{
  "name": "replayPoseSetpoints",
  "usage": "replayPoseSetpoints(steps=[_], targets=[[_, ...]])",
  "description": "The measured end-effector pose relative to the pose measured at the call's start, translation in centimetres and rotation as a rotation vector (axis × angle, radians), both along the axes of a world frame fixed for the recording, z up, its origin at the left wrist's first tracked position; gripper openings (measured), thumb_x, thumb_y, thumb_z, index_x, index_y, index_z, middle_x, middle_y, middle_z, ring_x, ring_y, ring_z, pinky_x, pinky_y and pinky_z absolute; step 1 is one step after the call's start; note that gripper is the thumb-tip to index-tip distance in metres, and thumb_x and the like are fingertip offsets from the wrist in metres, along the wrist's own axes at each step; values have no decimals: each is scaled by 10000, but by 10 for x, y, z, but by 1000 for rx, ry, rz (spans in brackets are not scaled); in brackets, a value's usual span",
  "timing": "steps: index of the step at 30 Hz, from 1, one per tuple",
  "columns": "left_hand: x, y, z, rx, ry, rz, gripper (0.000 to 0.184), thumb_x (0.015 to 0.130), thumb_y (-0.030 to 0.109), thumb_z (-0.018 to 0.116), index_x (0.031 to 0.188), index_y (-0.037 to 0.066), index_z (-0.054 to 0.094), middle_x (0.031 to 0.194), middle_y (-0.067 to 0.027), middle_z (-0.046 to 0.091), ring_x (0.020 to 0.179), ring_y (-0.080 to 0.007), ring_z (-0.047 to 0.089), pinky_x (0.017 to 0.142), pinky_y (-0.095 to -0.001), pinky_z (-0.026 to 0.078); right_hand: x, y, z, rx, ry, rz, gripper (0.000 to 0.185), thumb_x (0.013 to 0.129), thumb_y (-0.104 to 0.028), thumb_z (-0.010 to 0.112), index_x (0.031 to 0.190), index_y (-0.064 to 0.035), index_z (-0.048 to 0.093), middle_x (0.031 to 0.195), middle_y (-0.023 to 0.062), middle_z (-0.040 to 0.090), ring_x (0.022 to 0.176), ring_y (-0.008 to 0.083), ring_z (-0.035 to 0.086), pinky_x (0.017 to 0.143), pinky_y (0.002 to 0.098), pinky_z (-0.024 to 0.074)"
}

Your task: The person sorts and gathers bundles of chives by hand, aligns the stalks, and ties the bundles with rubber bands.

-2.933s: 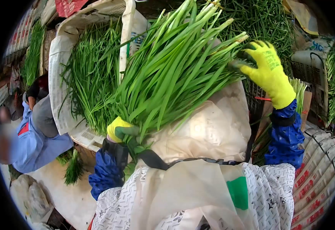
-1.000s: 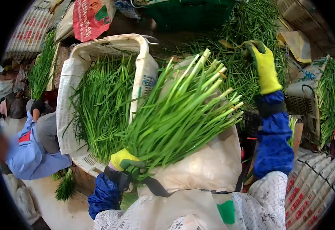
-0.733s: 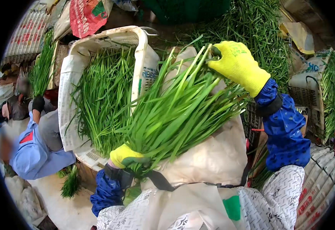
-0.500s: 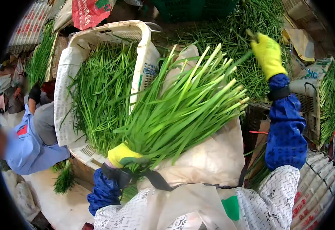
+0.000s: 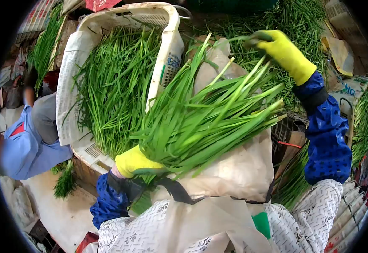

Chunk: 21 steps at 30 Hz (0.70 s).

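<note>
A loose bunch of long green leafy stalks lies across my lap, its pale cut ends fanned toward the upper right. My left hand, in a yellow and green glove, is closed round the leafy end of the bunch at the lower left. My right hand, gloved the same way, is above the pale ends with its fingers pinched on a thin green leaf, which trails to the left. Beside the bunch on the left stands a white crate, lined with white sacking and filled with similar stalks.
Loose greens cover the ground at the upper right. A crate of greens stands at the far right. Another person in light blue sits at the left. A small green bundle lies below the white crate.
My right hand has moved from the greens at the upper right back toward the bunch and now pinches a leaf. My left hand has kept its grip. The view has shifted, and the bunch is spread more loosely.
</note>
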<state>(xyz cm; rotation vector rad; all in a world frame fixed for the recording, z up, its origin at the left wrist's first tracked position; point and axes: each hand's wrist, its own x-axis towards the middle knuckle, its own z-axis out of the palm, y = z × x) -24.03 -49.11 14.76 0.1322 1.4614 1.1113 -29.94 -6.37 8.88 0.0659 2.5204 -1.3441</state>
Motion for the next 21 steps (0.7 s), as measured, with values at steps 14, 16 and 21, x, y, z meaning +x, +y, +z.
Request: replayPoseSetpoints(steps=[14, 16, 21], targets=[[-2, -47, -55, 137, 847, -725, 446, 714, 34, 707, 1143, -40, 613, 1128, -124, 644, 953, -190, 616, 842, -323, 492, 49, 18, 25, -447, -61, -183, 439, 832, -178, 674, 1220, -7, 557, 931, 75, 670, 765, 159, 637, 738, 266, 505], [3, -52, -55, 109, 781, -635, 450, 712, 28, 698, 1148, -44, 608, 1106, -126, 647, 927, -190, 619, 817, -321, 495, 57, 30, 42, -396, 23, -531, 209, 885, -148, 595, 1020, 0, 659, 830, 60, 663, 697, 152, 625, 710, 248, 494], [9, -51, -61, -20, 455, -331, 462, 708, 13, 675, 1159, -54, 596, 1051, -129, 654, 863, -191, 625, 757, -315, 505, 129, 46, -31, -550, -138, -107, 477, 834, -166, 636, 1276, -18, 535, 1129, 70, 619, 1002, 143, 563, 874, 270, 456]])
